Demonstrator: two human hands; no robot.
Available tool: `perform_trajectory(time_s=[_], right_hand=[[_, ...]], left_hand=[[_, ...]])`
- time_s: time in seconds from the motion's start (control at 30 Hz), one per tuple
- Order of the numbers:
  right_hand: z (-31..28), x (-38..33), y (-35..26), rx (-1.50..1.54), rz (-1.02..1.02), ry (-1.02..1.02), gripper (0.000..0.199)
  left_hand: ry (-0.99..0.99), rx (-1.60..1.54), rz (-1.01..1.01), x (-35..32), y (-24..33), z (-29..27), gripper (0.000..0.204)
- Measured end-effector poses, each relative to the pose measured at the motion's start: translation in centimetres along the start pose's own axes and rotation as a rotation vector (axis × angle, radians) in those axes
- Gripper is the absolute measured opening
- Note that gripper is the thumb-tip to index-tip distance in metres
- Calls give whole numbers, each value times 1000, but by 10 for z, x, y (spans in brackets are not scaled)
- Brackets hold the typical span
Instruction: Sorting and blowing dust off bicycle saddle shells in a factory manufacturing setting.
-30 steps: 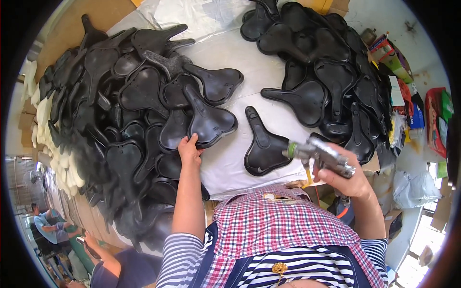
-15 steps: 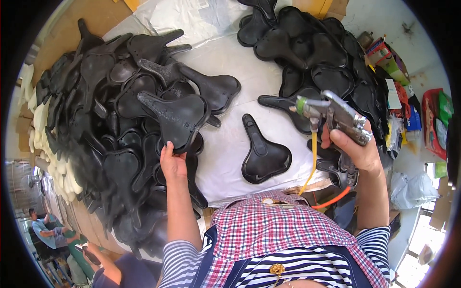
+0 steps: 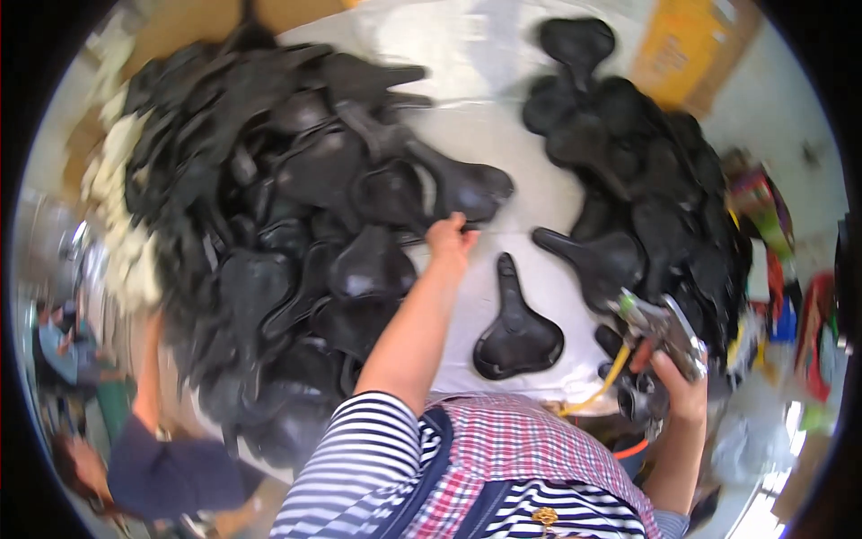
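My left hand (image 3: 449,238) reaches forward across the white table (image 3: 530,193). Its fingers curl on the rear edge of a black bicycle saddle (image 3: 462,187) at the inner edge of the big left pile of saddles (image 3: 269,225). The picture is blurred there. My right hand (image 3: 675,388) holds a metal air-powered staple gun (image 3: 663,325) at the lower right, with a yellow hose (image 3: 611,382) hanging from it. A single black saddle (image 3: 516,331) lies upside down on the table between my two hands.
A second heap of black saddles (image 3: 646,180) fills the right side of the table. Pale foam pads (image 3: 121,242) line the far left edge. Another person's arm and dark sleeve (image 3: 157,449) show at lower left. A yellow-orange box (image 3: 682,45) stands at top right.
My left hand has stretched further forward to a saddle at the pile's edge. My right hand with the staple gun has dropped lower and to the right. The view has swung.
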State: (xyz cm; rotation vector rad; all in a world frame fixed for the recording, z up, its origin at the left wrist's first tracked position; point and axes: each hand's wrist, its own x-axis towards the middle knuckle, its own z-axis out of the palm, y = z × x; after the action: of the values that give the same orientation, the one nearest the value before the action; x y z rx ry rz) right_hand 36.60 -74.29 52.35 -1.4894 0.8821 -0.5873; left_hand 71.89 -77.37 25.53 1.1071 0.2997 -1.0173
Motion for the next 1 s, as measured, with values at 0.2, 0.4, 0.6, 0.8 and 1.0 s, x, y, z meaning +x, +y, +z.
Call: perform_trajectory(time_s=[0.2, 0.4, 0.6, 0.8, 1.0], right_hand=[[11, -9, 14, -7, 34, -15, 52], [19, 4, 19, -64, 2, -107, 52], [4, -25, 19, 4, -28, -20, 52], [-2, -72, 28, -57, 43, 28, 55], [-6, -99, 35, -61, 30, 84, 55]], left_hand=[[-1, 798, 887, -57, 76, -19, 21], [-74, 838, 1548, -136, 359, -62, 11], [-275, 796, 619, -111, 200, -19, 11], [-547, 1562, 249, -93, -69, -126, 29], [-350, 1404, 416, -138, -1, -50, 20]])
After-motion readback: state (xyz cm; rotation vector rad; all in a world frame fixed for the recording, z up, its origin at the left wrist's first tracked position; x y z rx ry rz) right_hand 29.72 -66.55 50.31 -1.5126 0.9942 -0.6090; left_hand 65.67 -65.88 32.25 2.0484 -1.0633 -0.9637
